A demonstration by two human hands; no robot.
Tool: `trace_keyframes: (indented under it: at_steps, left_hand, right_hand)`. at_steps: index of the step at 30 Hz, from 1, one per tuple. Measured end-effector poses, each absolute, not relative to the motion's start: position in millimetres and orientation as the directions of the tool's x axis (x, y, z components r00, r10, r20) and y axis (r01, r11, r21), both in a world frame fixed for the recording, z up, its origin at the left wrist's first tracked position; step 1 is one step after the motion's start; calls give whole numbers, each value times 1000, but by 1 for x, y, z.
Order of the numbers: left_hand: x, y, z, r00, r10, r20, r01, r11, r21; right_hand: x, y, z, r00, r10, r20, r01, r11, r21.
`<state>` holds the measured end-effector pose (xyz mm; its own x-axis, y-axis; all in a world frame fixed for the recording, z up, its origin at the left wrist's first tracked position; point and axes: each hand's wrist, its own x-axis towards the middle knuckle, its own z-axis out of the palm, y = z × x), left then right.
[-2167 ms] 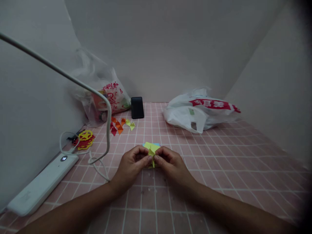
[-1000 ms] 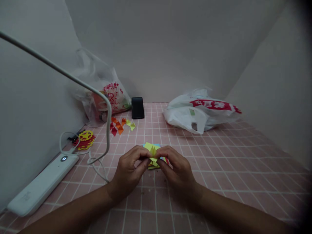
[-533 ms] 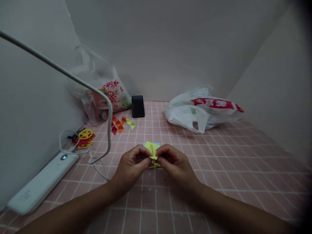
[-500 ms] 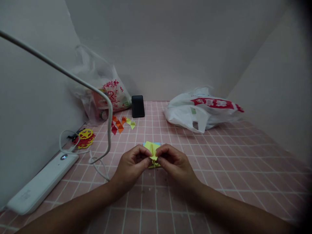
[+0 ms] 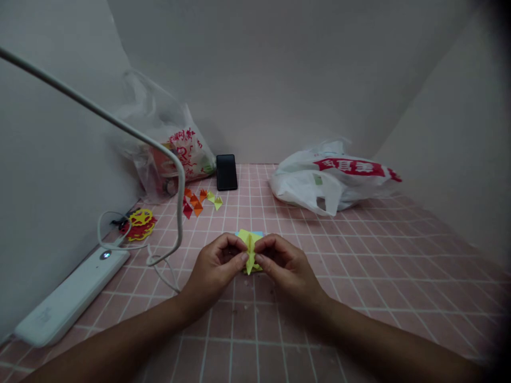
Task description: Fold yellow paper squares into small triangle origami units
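A small folded piece of yellow paper (image 5: 249, 252), creased into narrow pointed flaps with a matte surface, sits at the centre of the frame, pinched from both sides. The left hand (image 5: 213, 268) grips its left edge between thumb and forefinger; the right hand (image 5: 285, 266) grips its right edge the same way, so the two hands meet fingertip to fingertip, clamped on the paper just above the counter (image 5: 359, 255). Behind the paper a light blue edge shows, too hidden to make out.

The counter is covered in a grid of small pink squares with pale lines. Two crinkled plastic bags lie at the back: a clear one with red print (image 5: 175, 151) at upper left and a white one with a red band (image 5: 331, 178) at upper right. Between them one glossy black phone (image 5: 227, 172) leans on the wall. Several small paper triangles (image 5: 197, 202), red, orange and yellow, lie scattered near it. At left sit a red-and-yellow paper cutout (image 5: 139, 224), one smooth white lamp base (image 5: 67, 298) and its bent slim arm (image 5: 120, 127).
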<state>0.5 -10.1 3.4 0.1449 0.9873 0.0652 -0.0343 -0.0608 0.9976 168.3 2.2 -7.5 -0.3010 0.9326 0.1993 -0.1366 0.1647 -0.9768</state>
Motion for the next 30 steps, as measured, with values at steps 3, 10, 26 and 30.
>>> trace_keyframes:
  at_steps: [3,10,26,30]
  left_hand:
    - [2,-9,-4,136,988,70,-62,-62,996]
    - [2,-9,-3,180,983,46,-54,-37,998]
    - [3,-6,-2,178,983,-47,-25,53,998]
    - [3,-5,-1,200,976,-90,-31,98,995]
  right_hand:
    - [167,3,-9,-290,943,166,-183,116,-976]
    - [166,6,-13,-314,948,47,-197,-16,-980]
    - [164,0,-12,-340,937,-86,-161,-148,-976]
    - [164,1,-12,-334,938,-89,-145,-144,-979]
